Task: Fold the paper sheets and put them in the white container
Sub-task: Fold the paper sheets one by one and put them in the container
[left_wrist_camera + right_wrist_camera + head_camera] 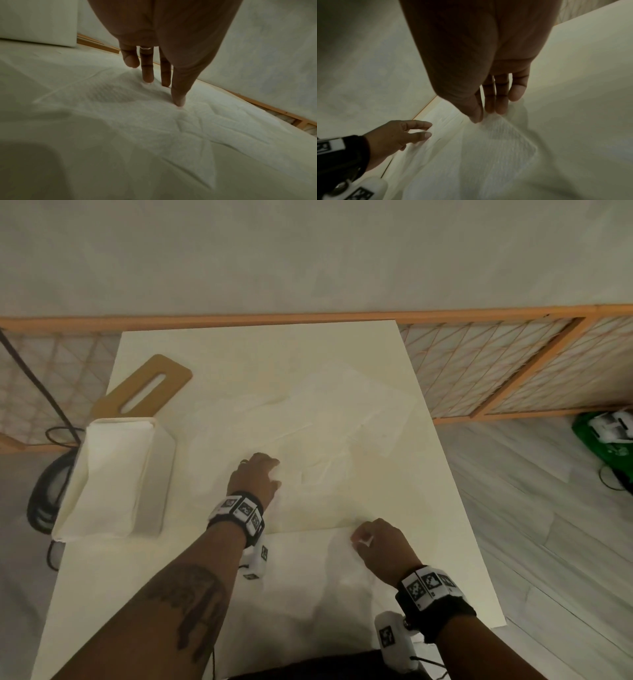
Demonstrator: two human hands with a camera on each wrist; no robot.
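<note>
A thin white paper sheet (301,583) lies on the near part of the white table (445,508). My right hand (359,539) pinches its far right corner between thumb and fingers; the right wrist view shows this pinch (486,115) with the corner of the sheet (488,162) lifted a little. My left hand (270,474) presses straight fingers (147,75) flat onto creased paper (137,128) further back. More loose sheets (308,419) overlap mid-table. The white container (154,484) stands at the left edge with folded paper inside.
A wooden board (144,388) with a slot handle lies behind the container. An orange-framed lattice screen (496,364) runs behind and to the right of the table. Dark cables and a black object (44,494) sit on the floor at left, a green item (603,440) at right.
</note>
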